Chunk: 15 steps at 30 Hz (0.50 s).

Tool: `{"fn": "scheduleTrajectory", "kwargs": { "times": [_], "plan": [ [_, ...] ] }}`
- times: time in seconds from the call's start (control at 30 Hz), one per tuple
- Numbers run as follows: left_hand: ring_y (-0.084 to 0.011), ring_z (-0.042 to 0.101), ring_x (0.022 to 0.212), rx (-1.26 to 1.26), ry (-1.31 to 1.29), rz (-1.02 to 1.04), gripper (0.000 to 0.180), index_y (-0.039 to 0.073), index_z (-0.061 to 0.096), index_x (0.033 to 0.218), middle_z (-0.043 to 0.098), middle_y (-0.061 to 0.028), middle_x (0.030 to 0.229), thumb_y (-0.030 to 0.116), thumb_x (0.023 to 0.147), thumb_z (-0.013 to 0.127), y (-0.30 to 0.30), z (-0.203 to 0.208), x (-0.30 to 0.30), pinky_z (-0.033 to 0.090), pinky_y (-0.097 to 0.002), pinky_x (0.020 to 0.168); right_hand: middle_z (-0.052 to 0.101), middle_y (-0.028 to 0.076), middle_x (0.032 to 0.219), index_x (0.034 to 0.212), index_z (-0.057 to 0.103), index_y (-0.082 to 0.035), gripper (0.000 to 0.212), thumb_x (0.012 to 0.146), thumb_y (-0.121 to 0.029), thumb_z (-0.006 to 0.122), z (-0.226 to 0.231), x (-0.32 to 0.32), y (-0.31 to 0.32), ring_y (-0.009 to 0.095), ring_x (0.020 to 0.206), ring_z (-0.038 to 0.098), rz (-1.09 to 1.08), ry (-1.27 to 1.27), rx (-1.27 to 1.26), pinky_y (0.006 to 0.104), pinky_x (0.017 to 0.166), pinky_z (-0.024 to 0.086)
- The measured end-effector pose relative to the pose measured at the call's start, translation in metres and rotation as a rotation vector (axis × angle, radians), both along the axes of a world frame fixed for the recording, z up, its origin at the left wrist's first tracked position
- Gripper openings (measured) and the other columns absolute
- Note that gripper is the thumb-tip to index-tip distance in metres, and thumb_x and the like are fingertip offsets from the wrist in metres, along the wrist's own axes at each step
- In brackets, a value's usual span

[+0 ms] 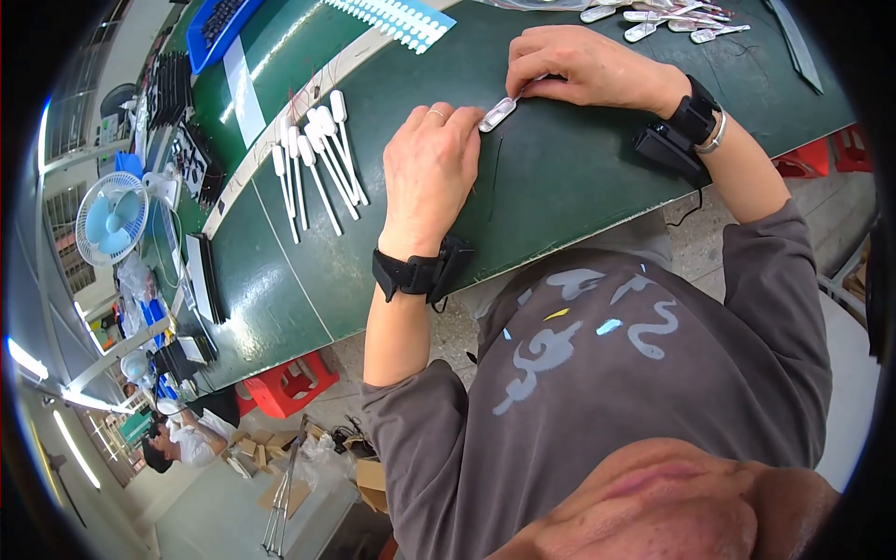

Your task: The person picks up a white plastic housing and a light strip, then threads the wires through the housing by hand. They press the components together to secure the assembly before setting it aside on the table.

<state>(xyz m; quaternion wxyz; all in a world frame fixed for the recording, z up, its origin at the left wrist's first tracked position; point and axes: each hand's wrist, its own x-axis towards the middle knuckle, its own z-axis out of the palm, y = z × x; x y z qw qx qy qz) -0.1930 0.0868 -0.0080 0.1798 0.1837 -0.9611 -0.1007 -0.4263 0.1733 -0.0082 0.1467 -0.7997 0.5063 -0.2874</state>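
Between my two hands, above the green table, is a small flat oblong piece [498, 115], pale and shiny with a thin neck at one end. My left hand [431, 173] is closed, its fingertips pinching the piece's near left end. At the other end my right hand [597, 73] pinches the neck or a thin lead; its fingers partly hide what they hold. A thin dark wire [497, 177] lies on the table just right of my left hand. Several white sticks with rounded, bulb-like heads [325, 121] lie left of my left hand, fine wires at their heads.
More pale oblong pieces with wires [644, 30] lie in a pile at the far right. Beyond the sticks, a pale strip [271, 154] crosses the green table [271, 299]. A light-blue sheet of white tabs [397, 21] and a blue bin [201, 42] are at the back.
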Motion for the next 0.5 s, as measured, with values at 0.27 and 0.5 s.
{"fn": "scheduleTrajectory", "kwargs": {
  "times": [0.27,0.5],
  "plan": [
    [-0.0246,0.060,0.080,-0.009,0.005,-0.020,0.009,0.009,0.070,0.093,0.062,-0.0051,0.081,0.009,0.084,0.067,-0.0025,-0.0007,0.0047,0.051,-0.0381,0.069,0.060,0.005,0.093,0.097,0.069,-0.007,0.013,0.085,-0.003,0.065,0.0032,0.0069,-0.0005,0.025,0.089,0.060,0.000,0.004,-0.001,0.0360,0.078,0.050],
    [-0.0248,0.061,0.077,0.010,0.020,0.008,0.007,0.008,0.069,0.091,0.063,-0.0052,0.081,0.009,0.085,0.067,-0.0023,0.0005,0.0070,0.051,-0.0368,0.069,0.060,0.004,0.094,0.100,0.071,-0.008,0.019,0.084,-0.001,0.065,0.0016,0.0049,-0.0001,0.024,0.087,0.061,0.014,-0.002,0.008,0.0354,0.077,0.050]
  ]
}}
